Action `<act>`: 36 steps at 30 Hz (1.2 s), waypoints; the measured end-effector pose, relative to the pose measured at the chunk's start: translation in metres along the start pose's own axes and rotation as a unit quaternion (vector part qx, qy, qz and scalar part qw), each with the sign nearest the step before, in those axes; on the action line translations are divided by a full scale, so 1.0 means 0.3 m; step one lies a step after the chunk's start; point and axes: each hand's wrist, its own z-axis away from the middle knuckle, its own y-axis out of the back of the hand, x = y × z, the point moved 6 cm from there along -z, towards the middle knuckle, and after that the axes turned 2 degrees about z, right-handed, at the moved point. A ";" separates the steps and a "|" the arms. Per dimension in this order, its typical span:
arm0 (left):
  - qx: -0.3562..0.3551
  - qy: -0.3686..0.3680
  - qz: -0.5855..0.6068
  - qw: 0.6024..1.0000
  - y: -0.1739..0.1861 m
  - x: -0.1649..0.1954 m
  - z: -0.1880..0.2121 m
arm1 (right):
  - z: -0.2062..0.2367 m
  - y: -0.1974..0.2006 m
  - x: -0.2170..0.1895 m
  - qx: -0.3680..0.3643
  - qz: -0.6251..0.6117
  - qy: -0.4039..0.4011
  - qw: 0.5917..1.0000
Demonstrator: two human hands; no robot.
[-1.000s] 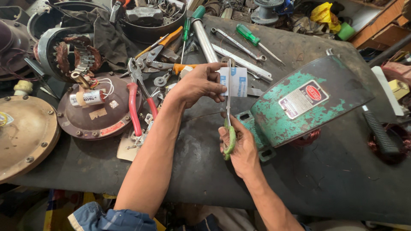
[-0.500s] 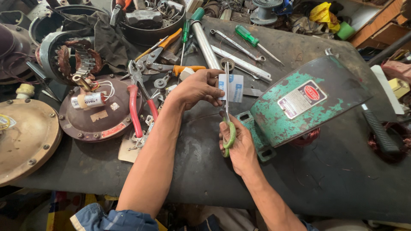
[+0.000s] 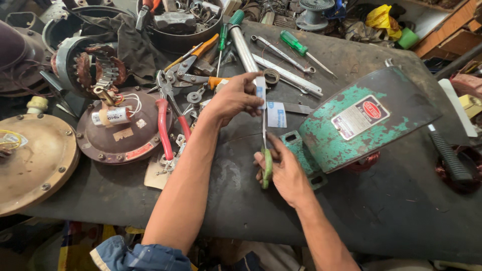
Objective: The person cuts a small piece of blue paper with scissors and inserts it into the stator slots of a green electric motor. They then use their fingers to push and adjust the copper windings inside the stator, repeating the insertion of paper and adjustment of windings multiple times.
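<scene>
Green-handled scissors (image 3: 264,150) gripped by right hand (image 3: 283,170); left hand (image 3: 233,98) pinches paper strip (image 3: 260,92) (arms converging).

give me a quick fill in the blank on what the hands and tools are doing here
1. The right hand holds scissors with ____ handles.
2. The left hand pinches a strip of white ____ between the blades.
3. The pliers left of the left arm have ____ handles.
4. The motor cover beside the right hand is painted ____.

Missing words: green; paper; red; green
</scene>
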 end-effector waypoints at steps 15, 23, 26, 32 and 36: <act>-0.123 -0.060 0.045 0.990 -0.111 0.170 0.111 | 0.251 0.055 -0.342 0.134 0.441 0.279 0.842; -0.332 -0.057 0.091 0.937 -0.227 0.231 0.213 | 0.318 0.090 -0.390 0.223 0.327 0.367 0.842; -0.357 -0.028 0.083 0.930 -0.240 0.222 0.226 | 0.292 0.056 -0.370 0.250 0.351 0.411 0.803; -0.386 -0.041 0.034 0.921 -0.234 0.232 0.229 | 0.277 0.051 -0.322 0.272 0.319 0.417 0.806; -0.412 -0.087 -0.042 0.906 -0.239 0.247 0.243 | 0.295 0.073 -0.294 0.282 0.278 0.403 0.825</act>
